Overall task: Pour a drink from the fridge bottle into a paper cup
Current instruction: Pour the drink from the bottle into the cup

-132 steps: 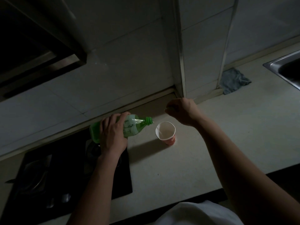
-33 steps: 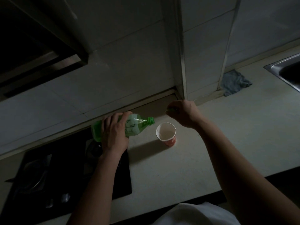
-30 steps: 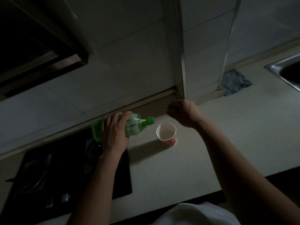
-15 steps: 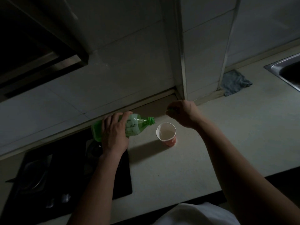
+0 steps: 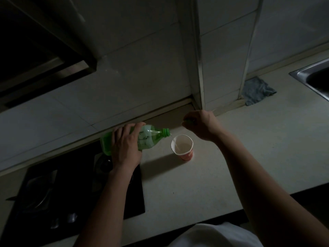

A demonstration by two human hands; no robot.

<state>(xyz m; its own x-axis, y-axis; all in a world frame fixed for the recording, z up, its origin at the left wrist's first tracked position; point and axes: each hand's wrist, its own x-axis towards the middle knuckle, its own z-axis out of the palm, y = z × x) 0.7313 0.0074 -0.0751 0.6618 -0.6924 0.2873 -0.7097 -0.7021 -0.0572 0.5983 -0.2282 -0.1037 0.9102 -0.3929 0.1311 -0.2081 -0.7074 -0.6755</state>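
Now left hand (image 5: 124,148), fingers (image 5: 121,133) wrapped round green bottle (image 5: 148,138) — tipped near-level, mouth just above paper cup (image 5: 184,148) (upright on desk (image 5: 195,184)), thin stream (image 5: 174,142) falling in; right hand (image 5: 201,126) pinches green cap (image 5: 189,121).

One bottle (image 5: 149,139), one cap (image 5: 189,121), one paper cup (image 5: 186,155), one cloth (image 5: 257,90), one sink (image 5: 302,77), one stove (image 5: 53,196), two hands (image 5: 125,148) (image 5: 202,126)

black gas hob (image 5: 71,184) at eight o'clock, range hood (image 5: 44,56) at ten, crumpled grey rag (image 5: 258,90) at two, steel sink (image 5: 302,78) at three
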